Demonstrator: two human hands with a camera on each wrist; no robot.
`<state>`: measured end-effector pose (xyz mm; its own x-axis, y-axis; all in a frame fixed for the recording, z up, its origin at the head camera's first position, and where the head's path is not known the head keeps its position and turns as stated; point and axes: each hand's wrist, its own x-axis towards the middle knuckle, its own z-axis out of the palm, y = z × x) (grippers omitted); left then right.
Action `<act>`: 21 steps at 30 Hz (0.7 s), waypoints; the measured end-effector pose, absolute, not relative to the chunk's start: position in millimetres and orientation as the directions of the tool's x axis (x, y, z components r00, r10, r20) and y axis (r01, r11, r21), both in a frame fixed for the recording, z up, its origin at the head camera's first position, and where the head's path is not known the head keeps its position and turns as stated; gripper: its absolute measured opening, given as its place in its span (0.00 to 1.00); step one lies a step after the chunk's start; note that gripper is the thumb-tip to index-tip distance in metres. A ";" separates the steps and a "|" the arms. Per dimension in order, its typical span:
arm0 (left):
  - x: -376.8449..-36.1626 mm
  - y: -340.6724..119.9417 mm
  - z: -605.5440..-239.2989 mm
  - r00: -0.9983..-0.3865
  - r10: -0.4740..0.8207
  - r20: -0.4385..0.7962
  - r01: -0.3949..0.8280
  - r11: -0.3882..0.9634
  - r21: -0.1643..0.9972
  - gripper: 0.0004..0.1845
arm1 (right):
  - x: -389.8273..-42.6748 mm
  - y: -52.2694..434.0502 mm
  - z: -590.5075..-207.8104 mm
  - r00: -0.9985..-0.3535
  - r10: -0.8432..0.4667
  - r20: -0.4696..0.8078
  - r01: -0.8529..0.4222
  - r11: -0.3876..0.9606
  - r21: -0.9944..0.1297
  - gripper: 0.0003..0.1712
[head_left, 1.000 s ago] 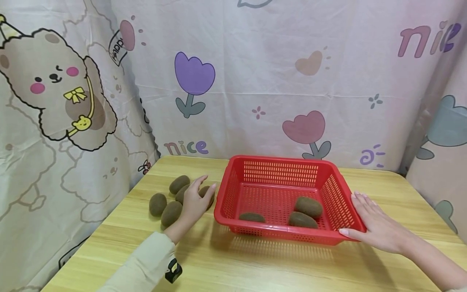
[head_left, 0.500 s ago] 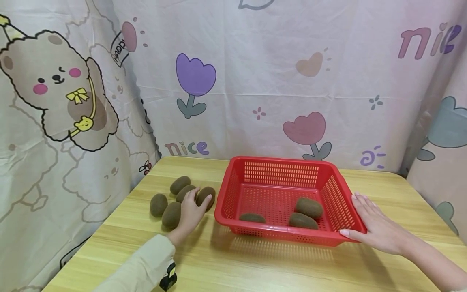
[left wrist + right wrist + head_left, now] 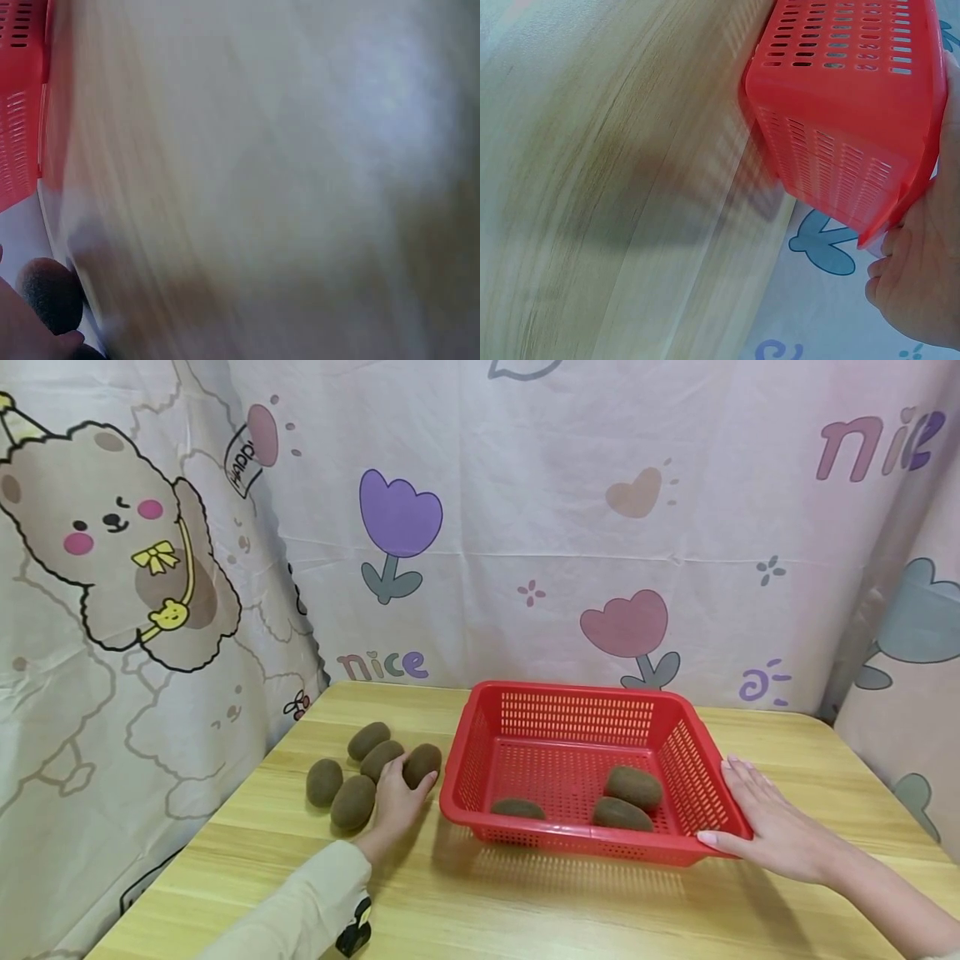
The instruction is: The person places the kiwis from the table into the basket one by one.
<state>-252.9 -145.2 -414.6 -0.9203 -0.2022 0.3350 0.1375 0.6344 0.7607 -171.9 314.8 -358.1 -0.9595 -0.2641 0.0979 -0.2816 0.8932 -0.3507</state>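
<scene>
A wooden surface carries a red basket, and three kiwis lie inside the basket. The right hand lies flat, fingers straight, against the basket's right rim. Left of the basket, the left hand curls its fingers round one kiwi, beside four more kiwis further left of the basket.

The left arm wears a cream long sleeve with a small black device at the wrist. The right forearm is bare.
</scene>
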 end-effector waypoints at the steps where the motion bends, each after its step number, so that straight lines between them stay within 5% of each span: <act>1: -253.8 -145.1 -416.0 -0.916 -0.206 0.345 0.143 0.635 0.759 0.29 | -171.8 314.7 -358.0 -0.959 -0.266 0.100 -0.284 0.893 -0.350 0.57; 21: -264.2 -146.1 -424.6 -0.905 -0.219 0.366 0.140 0.657 0.741 0.27 | -171.7 315.1 -358.0 -0.957 -0.270 0.104 -0.289 0.891 -0.349 0.57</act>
<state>-264.2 -146.1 -424.6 -0.9046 -0.2191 0.3656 0.1401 0.6573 0.7405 -171.7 315.1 -358.0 -0.9573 -0.2697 0.1040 -0.2891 0.8913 -0.3494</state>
